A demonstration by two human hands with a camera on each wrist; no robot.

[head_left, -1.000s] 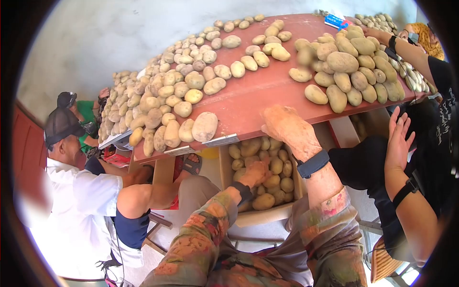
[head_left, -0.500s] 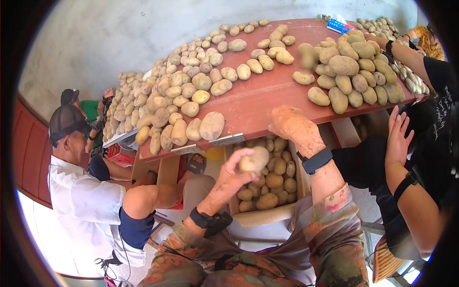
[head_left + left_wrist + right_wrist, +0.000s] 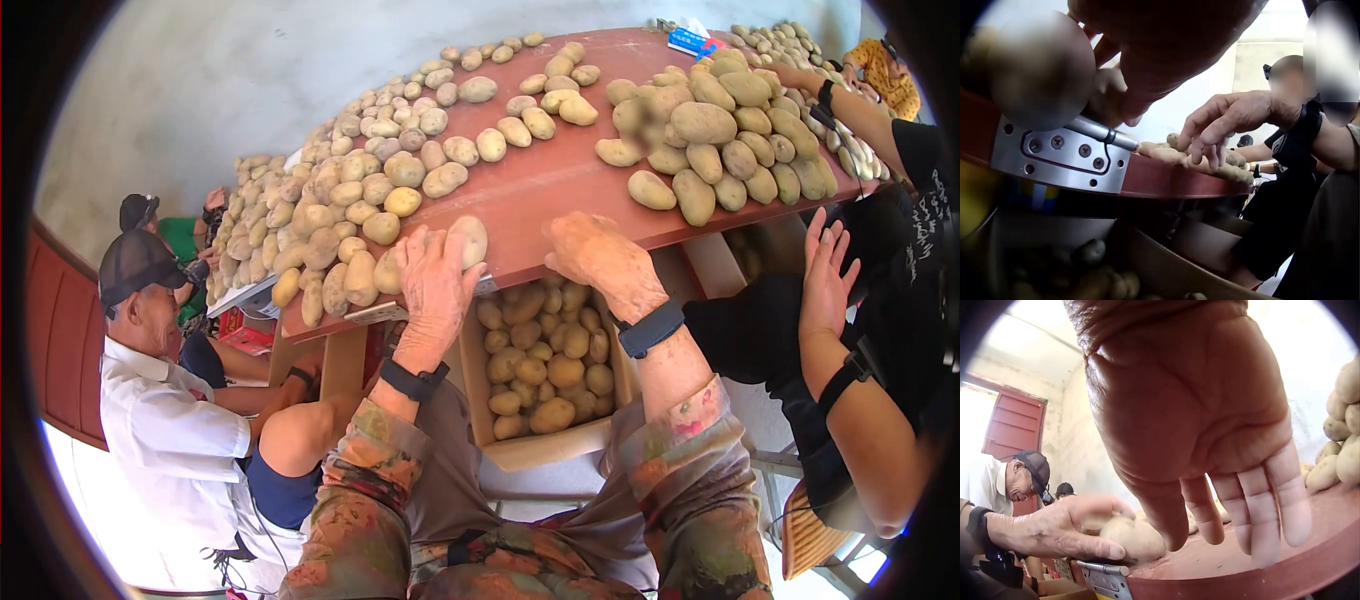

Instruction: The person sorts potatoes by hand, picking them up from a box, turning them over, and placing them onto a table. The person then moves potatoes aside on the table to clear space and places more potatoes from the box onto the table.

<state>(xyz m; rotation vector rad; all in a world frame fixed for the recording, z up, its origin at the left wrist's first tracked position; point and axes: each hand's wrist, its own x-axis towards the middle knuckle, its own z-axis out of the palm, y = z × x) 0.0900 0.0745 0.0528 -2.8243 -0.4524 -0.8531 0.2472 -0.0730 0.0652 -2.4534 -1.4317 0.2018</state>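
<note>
My left hand [image 3: 432, 285] is over the near edge of the red table [image 3: 560, 195], holding a potato [image 3: 468, 242] at its right side. In the right wrist view its thumb is low against a pale potato [image 3: 1132, 537], with the fingers over the top. Other potatoes lie in a row just left of this hand. My right hand [image 3: 605, 265] is at the table edge further right, fingers pointing down and nothing in its grasp; its palm faces the right wrist camera. Below, between my knees, an open box [image 3: 540, 455] contains many potatoes [image 3: 550, 415].
Potatoes cover the table's left side [image 3: 330, 215], and a tall pile [image 3: 720, 140] stands at the right. A metal hinge [image 3: 1060, 153] is on the table edge. One person in white [image 3: 175, 410] sits at my left; another in black [image 3: 850, 300] is close at my right.
My left hand reached into the box, came up with a potato, and has moved up and left to the table edge with it. The right hand has stayed near the same spot.
</note>
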